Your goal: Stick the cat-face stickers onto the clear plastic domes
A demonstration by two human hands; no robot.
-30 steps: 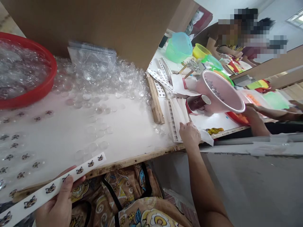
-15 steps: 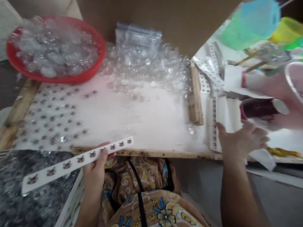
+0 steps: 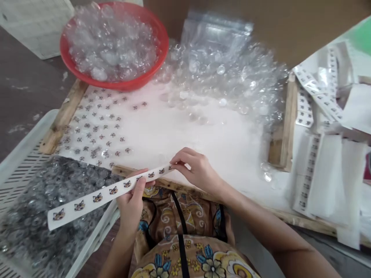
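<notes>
A long white sticker strip (image 3: pixel 89 197) printed with a row of small animal faces slants across the front edge of the white board. My left hand (image 3: pixel 133 195) is closed around its middle, thumb on top and fingers beneath. At the strip's upper right end, my right hand (image 3: pixel 193 168) pinches with thumb and fingertips over the last printed face. Whether a sticker is lifting there is hidden by the fingers. Many clear pieces with the same faces (image 3: pixel 101 136) lie on the left of the white board (image 3: pixel 185 139).
A red basin (image 3: pixel 116 83) heaped with clear pieces stands at the back left. Loose clear pieces (image 3: pixel 232 81) pile behind, near a clear zip bag (image 3: pixel 216 36). Below left is a white crate (image 3: pixel 27 162) of finished-looking pieces. More sticker strips (image 3: pixel 310 170) lie right of a wooden bar (image 3: pixel 288 127).
My right hand has come from the strips at the right over to the held strip's end and closed on it. My left hand still holds the strip. The view has shifted left.
</notes>
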